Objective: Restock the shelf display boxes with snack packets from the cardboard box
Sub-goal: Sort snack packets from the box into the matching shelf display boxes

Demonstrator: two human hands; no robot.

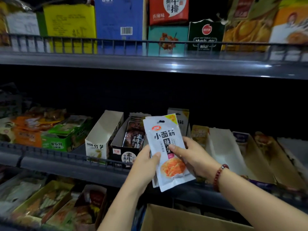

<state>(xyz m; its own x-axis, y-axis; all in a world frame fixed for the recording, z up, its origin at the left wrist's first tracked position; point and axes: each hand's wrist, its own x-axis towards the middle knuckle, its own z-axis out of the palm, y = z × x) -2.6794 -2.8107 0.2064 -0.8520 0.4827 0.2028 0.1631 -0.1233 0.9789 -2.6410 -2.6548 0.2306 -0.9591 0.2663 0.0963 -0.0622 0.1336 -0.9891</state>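
Dim shop shelving is being faced, three tiers deep, with the middle shelf (pixel 70 164) running across the centre behind a low wire rail. A small stack of white snack packets (pixel 166 147) is being held upright in front of that shelf, just at five o'clock of centre, printed with black characters and an orange food picture. The stack is being gripped from both sides: the left hand (pixel 146 162) is being wrapped round its nine o'clock edge with the thumb laid across the front, and the right hand (pixel 193 155) is being closed on its three o'clock edge, thumb on the front, fingers hidden behind. A red bead bracelet (pixel 220 175) is being worn on the right wrist. Directly behind the packets, at twelve o'clock, a white display box (pixel 180 120) with matching print is being partly covered. At nine o'clock of the packets a black display box (pixel 123 147) of dark packets is being shown, with an empty-looking white box (pixel 101 137) beside it. At six o'clock, along the bottom edge, the open cardboard box (pixel 175 219) is being glimpsed.
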